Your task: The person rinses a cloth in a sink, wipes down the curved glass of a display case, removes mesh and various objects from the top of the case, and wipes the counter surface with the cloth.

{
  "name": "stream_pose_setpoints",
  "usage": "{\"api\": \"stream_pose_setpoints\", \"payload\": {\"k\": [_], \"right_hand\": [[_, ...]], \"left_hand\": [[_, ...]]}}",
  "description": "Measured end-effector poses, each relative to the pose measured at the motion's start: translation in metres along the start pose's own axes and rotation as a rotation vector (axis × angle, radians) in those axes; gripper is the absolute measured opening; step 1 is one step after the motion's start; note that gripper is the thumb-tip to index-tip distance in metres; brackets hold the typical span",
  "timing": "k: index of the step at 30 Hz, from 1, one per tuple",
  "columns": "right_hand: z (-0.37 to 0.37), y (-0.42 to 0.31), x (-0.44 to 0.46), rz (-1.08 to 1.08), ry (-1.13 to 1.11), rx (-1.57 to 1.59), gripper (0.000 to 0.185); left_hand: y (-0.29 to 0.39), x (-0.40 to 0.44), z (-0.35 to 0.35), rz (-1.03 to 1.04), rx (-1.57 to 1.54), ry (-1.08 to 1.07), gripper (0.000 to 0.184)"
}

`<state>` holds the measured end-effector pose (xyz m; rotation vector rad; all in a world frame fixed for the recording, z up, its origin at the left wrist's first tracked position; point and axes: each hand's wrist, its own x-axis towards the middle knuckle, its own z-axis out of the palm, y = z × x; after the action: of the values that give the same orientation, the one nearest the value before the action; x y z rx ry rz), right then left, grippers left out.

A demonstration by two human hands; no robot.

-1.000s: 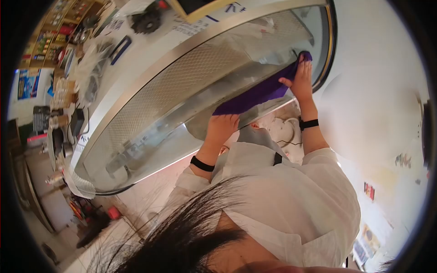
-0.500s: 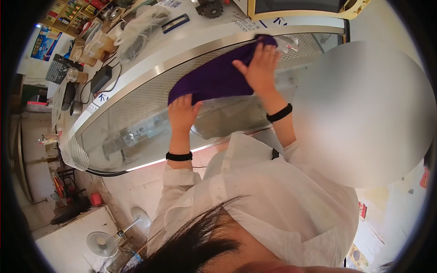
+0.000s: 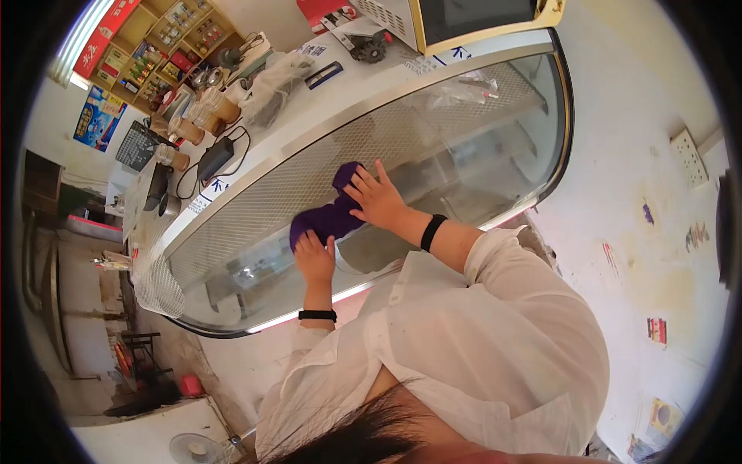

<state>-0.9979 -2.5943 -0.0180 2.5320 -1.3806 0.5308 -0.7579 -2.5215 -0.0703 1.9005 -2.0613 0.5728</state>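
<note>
A purple cloth (image 3: 321, 220) lies bunched on the sloping glass front of a display case (image 3: 402, 165). My left hand (image 3: 314, 259) rests on the cloth's lower left end, fingers stretched flat over it and the thumb apart. On its upper right end lies my right hand (image 3: 379, 199), with its fingers spread and partly on the cloth. Both palms face the glass, and the cloth sags in a fold between the hands. Each wrist wears a black band.
Along the case's top stand several jars (image 3: 207, 116), a black adapter (image 3: 215, 158) with a cable, a plastic bag (image 3: 274, 87) and a dark blue object (image 3: 324, 75). A yellow-framed appliance (image 3: 483, 19) sits at the far end. Wire mesh (image 3: 160, 288) covers the left corner.
My right hand has moved left and down toward my left hand. The cloth, stretched long before, is now bunched and shorter. The view has shifted, showing more wall at right.
</note>
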Motion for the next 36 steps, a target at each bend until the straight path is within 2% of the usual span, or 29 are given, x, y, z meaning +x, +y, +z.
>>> {"api": "stream_pose_setpoints", "payload": {"k": [5, 7, 11, 13, 14, 16, 17, 19, 20, 22, 23, 25, 27, 28, 30, 33, 36], "right_hand": [[0.040, -0.020, -0.070, -0.035, -0.080, -0.018, 0.058], [0.057, -0.022, -0.102, 0.029, -0.158, 0.033, 0.056], [0.063, -0.014, -0.154, 0.019, -0.297, 0.019, 0.056], [0.072, -0.004, -0.179, -0.073, -0.439, -0.104, 0.058], [0.079, 0.003, -0.192, -0.077, -0.453, -0.094, 0.058], [0.099, 0.016, -0.227, -0.064, -0.655, 0.049, 0.059], [0.107, 0.023, -0.242, -0.073, -0.675, 0.067, 0.059], [0.121, 0.036, -0.264, 0.045, -0.924, -0.015, 0.059], [0.120, 0.041, -0.267, 0.038, -0.941, 0.006, 0.059], [0.114, 0.054, -0.267, 0.177, -1.071, 0.057, 0.061], [0.125, 0.058, -0.273, 0.175, -1.081, 0.078, 0.061], [0.158, 0.067, -0.299, 0.435, -0.955, 0.120, 0.062], [0.154, 0.079, -0.294, 0.424, -0.973, 0.141, 0.062], [0.155, 0.084, -0.292, 0.523, -1.014, 0.159, 0.062], [0.156, 0.094, -0.291, 0.669, -1.060, 0.183, 0.062], [0.165, 0.104, -0.300, 0.723, -1.002, 0.158, 0.061], [0.170, 0.106, -0.309, 0.708, -0.953, 0.133, 0.059]], "left_hand": [[-0.002, -0.064, 0.024, 0.062, -0.022, -0.181, 0.061], [-0.003, -0.087, 0.041, 0.120, -0.012, -0.273, 0.059], [0.008, -0.125, 0.057, 0.174, -0.050, -0.366, 0.056], [0.016, -0.140, 0.062, 0.148, -0.043, -0.379, 0.056], [0.018, -0.144, 0.065, 0.145, -0.045, -0.396, 0.056], [0.021, -0.155, 0.066, 0.145, -0.061, -0.424, 0.054], [0.023, -0.159, 0.065, 0.137, -0.059, -0.451, 0.054], [0.026, -0.163, 0.065, 0.215, -0.142, -0.691, 0.053], [0.028, -0.165, 0.068, 0.291, -0.201, -0.680, 0.051], [0.040, -0.164, 0.076, 0.317, -0.213, -0.727, 0.052], [0.046, -0.158, 0.080, 0.346, -0.229, -0.745, 0.054], [0.066, -0.143, 0.089, 0.319, -0.321, -0.848, 0.059], [0.086, -0.128, 0.097, 0.305, -0.406, -0.843, 0.057], [0.094, -0.119, 0.103, 0.302, -0.396, -0.852, 0.057], [0.106, -0.107, 0.112, 0.349, -0.440, -1.094, 0.064], [0.123, -0.114, 0.105, 0.346, -0.282, -1.109, 0.070], [0.127, -0.114, 0.105, 0.249, -0.437, -1.176, 0.071]]}}
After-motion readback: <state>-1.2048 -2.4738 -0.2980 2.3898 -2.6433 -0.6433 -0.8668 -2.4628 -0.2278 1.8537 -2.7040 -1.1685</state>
